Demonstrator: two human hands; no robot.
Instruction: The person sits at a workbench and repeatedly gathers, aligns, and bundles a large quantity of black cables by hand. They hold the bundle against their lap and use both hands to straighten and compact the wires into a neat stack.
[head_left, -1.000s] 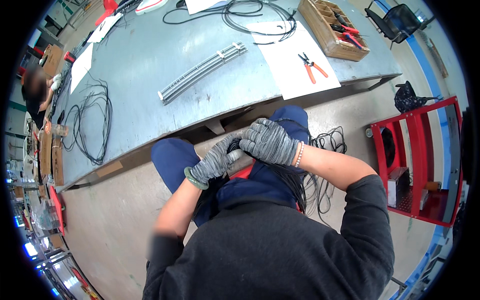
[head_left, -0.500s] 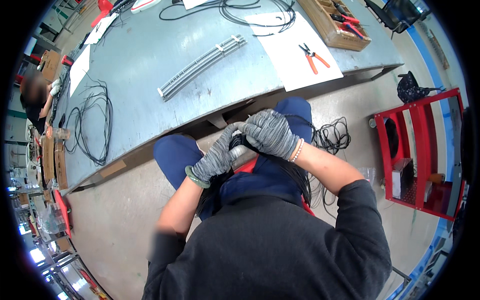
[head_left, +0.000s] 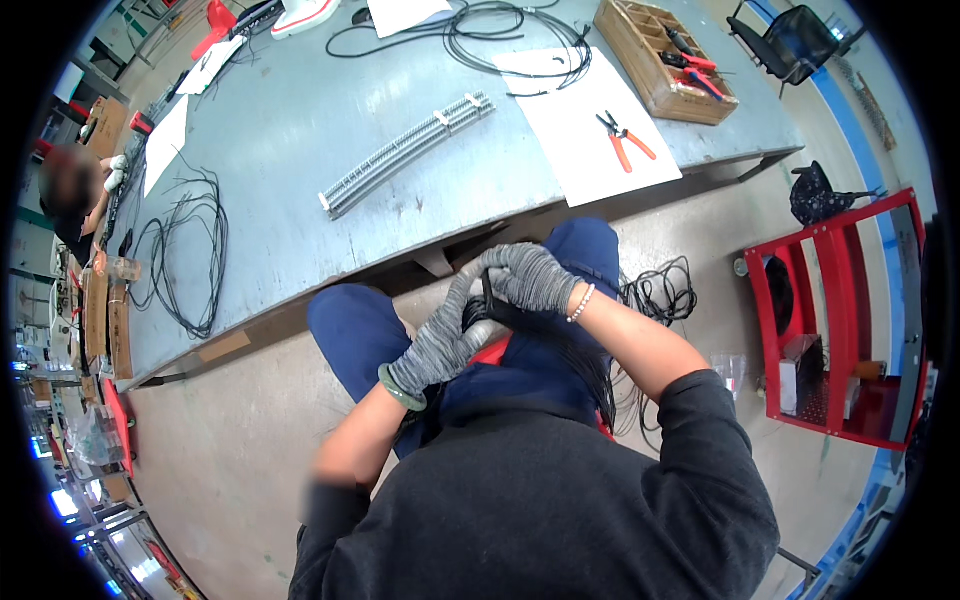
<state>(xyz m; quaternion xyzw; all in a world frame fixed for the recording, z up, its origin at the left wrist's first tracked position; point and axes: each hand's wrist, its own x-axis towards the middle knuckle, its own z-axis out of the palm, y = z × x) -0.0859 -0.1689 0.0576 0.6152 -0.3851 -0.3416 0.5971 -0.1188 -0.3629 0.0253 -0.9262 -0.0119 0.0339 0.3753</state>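
Note:
Over my lap, my left hand (head_left: 440, 340), in a grey knit glove, is closed around a bundle of black cables (head_left: 478, 312). My right hand (head_left: 535, 277), gloved the same way, meets it at the fingertips. Its fingers curl around a dark black stretch of the same bundle, partly hidden under the palm. Loose black cable ends (head_left: 590, 368) hang across my right thigh. Beyond my knees, on the grey table (head_left: 270, 150), lie a row of grey ridged strips (head_left: 405, 150) and wire strippers (head_left: 625, 142) with orange handles on a white sheet (head_left: 575, 165).
Coiled black cables (head_left: 450, 35) lie at the table's back, with another coil (head_left: 205, 250) on the left. A wooden tool box (head_left: 655, 85) stands back right. A red cart (head_left: 835, 330) and cables on the floor (head_left: 660, 290) are to the right. Another person (head_left: 75, 190) works far left.
My right hand has turned and slid slightly along the bundle, exposing more of the black stretch beneath it. The left hand keeps its hold. The whole view has shifted a little.

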